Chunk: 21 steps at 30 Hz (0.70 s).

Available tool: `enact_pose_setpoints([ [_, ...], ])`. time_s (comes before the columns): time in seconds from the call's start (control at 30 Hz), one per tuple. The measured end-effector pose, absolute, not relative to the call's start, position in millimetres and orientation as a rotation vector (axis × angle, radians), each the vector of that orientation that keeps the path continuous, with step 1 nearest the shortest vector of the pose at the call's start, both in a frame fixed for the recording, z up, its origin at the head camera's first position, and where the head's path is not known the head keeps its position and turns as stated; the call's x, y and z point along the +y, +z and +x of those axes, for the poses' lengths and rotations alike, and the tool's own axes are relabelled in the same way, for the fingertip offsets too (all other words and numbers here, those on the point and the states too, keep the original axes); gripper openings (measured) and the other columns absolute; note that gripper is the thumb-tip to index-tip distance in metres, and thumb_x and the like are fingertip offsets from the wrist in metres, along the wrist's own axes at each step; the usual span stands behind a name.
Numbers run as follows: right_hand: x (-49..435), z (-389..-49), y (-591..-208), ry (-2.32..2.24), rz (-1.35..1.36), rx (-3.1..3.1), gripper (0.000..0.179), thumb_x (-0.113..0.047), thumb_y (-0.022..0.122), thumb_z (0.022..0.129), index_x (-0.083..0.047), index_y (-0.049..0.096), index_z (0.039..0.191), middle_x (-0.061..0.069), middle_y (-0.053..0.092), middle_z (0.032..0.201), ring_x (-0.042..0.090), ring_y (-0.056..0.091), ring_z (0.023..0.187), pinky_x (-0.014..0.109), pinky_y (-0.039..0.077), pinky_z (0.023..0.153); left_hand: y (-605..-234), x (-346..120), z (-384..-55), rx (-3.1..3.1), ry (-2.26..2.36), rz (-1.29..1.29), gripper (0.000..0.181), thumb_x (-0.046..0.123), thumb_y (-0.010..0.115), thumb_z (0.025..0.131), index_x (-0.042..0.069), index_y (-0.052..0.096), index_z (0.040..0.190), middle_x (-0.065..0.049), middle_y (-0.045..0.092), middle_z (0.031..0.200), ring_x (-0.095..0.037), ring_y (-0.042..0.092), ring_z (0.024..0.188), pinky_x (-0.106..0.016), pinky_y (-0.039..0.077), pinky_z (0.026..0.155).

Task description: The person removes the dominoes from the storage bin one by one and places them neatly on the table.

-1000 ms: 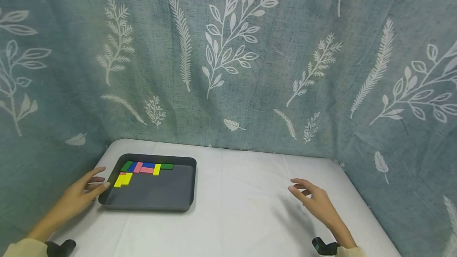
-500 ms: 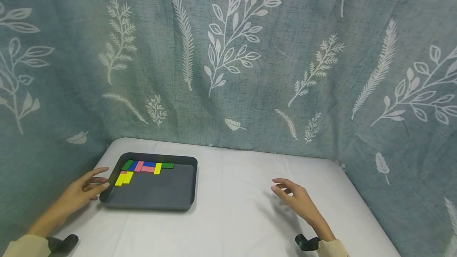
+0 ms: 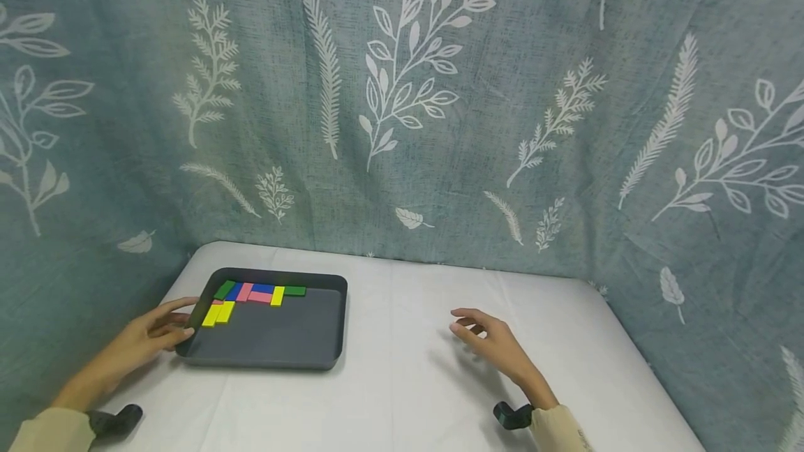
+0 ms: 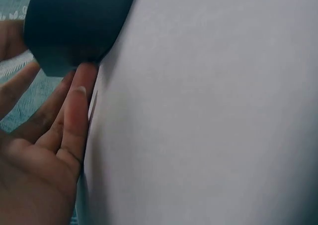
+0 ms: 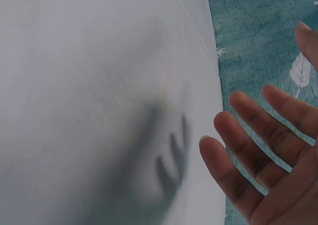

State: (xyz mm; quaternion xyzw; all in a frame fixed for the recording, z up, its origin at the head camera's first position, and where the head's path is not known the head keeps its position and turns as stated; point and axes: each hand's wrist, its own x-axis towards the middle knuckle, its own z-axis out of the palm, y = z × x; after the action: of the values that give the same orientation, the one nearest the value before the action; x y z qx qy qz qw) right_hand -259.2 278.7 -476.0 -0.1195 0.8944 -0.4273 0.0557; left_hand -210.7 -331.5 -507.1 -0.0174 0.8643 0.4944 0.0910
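Note:
A dark grey rectangular tray [image 3: 276, 340] lies on the left of the white table. Several flat coloured pieces, among them a yellow block [image 3: 209, 315], a pink block [image 3: 259, 296] and a green block [image 3: 294, 291], sit along its far side and far left corner. My left hand [image 3: 147, 337] grips the tray's left side, with the thumb at the rim. In the left wrist view, fingers [image 4: 74, 115] reach the tray's lower edge close to the table. My right hand [image 3: 493, 344] hovers over the table to the right of the tray, holding nothing, its fingers loosely bent.
A white cloth covers the table [image 3: 377, 396]. A blue-green curtain [image 3: 440, 124] with white leaf prints rises behind it and at both sides. Dark wrist devices show at both cuffs, including a right one [image 3: 511, 416].
My right hand has moved left across the table toward the tray. My left hand has come slightly further right onto the tray's edge. The blocks keep their arrangement.

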Motion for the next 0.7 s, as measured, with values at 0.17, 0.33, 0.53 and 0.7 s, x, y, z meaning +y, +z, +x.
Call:
enact_pose_setpoints([
  [0.17,265.6,-263.7,-477.5,-1.277,-0.406,2.672,0.043,-0.054,0.059,0.088,-0.036,0.056,0.126,-0.002,0.062,0.114,0.028,0.060,0.098,0.042,0.055,0.066,-507.7,-333.8,-214.2,2.522,1.444,-0.088,0.086,0.053,0.064,0.085,0.020,0.022,0.152,-0.026,0.036,0.144,-0.044,0.040,0.126,-0.064,0.039,0.087],
  [0.33,252.6,-271.5,-481.1,-1.276,-0.475,2.647,0.042,-0.051,0.060,0.089,-0.035,0.054,0.128,-0.001,0.061,0.115,0.028,0.060,0.096,0.044,0.055,0.066,-509.8,-338.0,-218.4,2.490,1.467,-0.058,0.086,0.050,0.067,0.084,0.021,0.023,0.152,-0.025,0.033,0.146,-0.043,0.037,0.127,-0.066,0.037,0.088],
  [0.53,235.0,-279.0,-481.7,-1.297,-0.588,2.600,0.042,-0.044,0.059,0.092,-0.031,0.053,0.131,0.002,0.060,0.118,0.032,0.060,0.095,0.049,0.054,0.066,-513.9,-344.1,-221.7,2.432,1.534,-0.001,0.084,0.043,0.068,0.086,0.019,0.021,0.152,-0.023,0.027,0.149,-0.043,0.032,0.130,-0.065,0.036,0.092],
  [0.7,221.3,-283.5,-479.9,-1.266,-0.644,2.595,0.041,-0.049,0.058,0.091,-0.035,0.054,0.129,-0.002,0.062,0.115,0.028,0.061,0.094,0.044,0.055,0.065,-512.4,-346.0,-221.2,2.405,1.554,0.040,0.083,0.040,0.068,0.087,0.019,0.020,0.152,-0.022,0.025,0.150,-0.043,0.031,0.131,-0.062,0.036,0.094],
])
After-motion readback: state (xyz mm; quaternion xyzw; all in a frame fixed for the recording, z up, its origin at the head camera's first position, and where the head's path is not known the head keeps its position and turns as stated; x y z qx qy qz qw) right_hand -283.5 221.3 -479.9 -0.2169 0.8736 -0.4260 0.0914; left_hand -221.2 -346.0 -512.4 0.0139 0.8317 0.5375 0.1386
